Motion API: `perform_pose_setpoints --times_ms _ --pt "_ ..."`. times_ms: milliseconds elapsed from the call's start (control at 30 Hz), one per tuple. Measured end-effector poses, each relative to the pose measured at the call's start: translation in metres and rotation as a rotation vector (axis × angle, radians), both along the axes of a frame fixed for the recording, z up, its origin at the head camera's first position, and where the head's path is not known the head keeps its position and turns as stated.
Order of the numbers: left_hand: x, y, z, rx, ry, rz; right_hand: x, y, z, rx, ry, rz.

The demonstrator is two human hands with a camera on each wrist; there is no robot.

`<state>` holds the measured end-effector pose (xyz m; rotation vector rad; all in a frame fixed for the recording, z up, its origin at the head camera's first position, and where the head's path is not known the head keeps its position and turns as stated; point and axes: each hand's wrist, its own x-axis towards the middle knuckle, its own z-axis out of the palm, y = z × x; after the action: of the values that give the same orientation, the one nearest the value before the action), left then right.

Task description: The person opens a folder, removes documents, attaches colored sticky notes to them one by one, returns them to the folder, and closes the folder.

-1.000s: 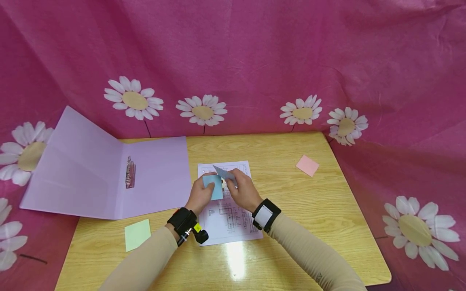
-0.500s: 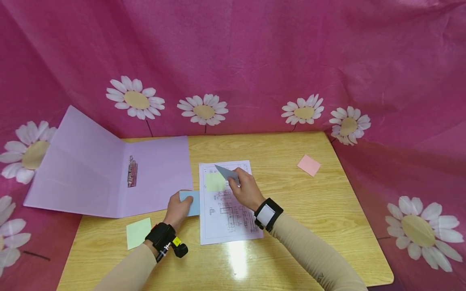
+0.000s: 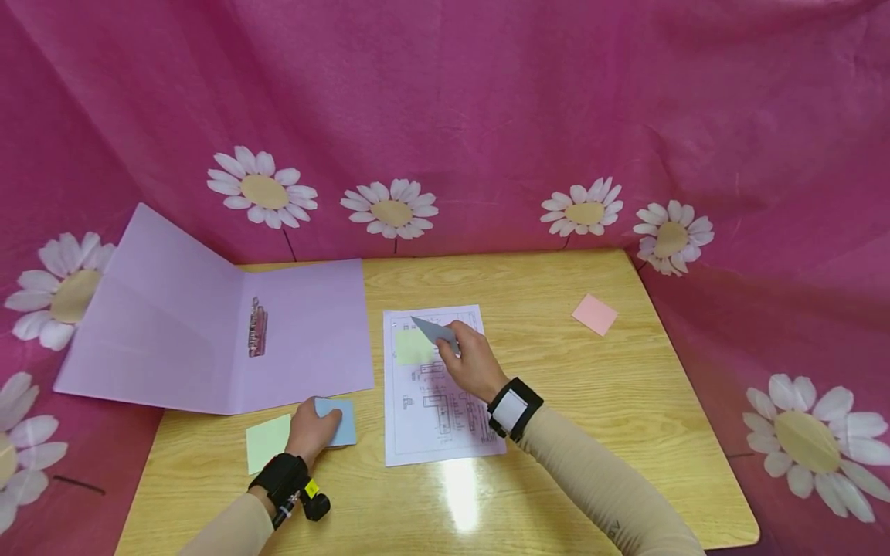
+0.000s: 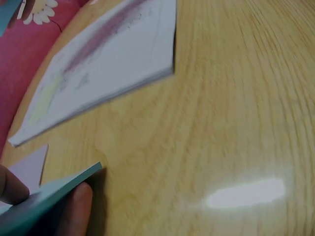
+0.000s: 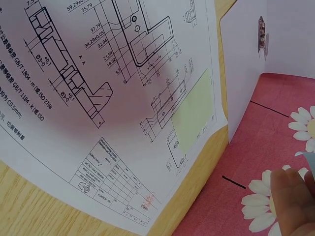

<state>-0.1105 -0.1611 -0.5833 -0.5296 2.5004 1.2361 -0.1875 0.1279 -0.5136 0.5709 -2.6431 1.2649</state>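
My left hand pinches a blue sticky note pad low over the table, between the green pad and the printed sheets. In the left wrist view, thumb and fingers show on either side of the pad's edge. My right hand pinches a single blue sticky note, tilted above the upper part of the sheets. Those sheets carry technical drawings, and a pale green sticky note lies on them near one corner. In the right wrist view only part of that hand shows, at the right edge.
An open lilac ring binder with a metal clip lies at the left, its cover raised. A green sticky note pad lies in front of it. At the right is a pink sticky note pad. A pink flowered cloth hangs behind the table.
My left hand has drawn the blue pad away from the right hand, leftward and toward me, uncovering the green note on the sheets. The right hand has barely moved with its blue note.
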Motion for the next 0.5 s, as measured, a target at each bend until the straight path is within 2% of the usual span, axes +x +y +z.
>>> perform_pose_setpoints --times_ms 133,367,500 --pt "0.0 -0.006 -0.004 -0.064 -0.016 -0.033 0.0 0.0 -0.001 -0.005 0.0 -0.005" --pt "0.0 -0.012 -0.002 -0.134 -0.049 -0.096 -0.001 -0.001 -0.001 -0.051 -0.057 -0.028" --pt "-0.004 -0.012 0.002 -0.239 -0.073 -0.182 -0.001 -0.001 0.001 -0.073 -0.071 -0.03"
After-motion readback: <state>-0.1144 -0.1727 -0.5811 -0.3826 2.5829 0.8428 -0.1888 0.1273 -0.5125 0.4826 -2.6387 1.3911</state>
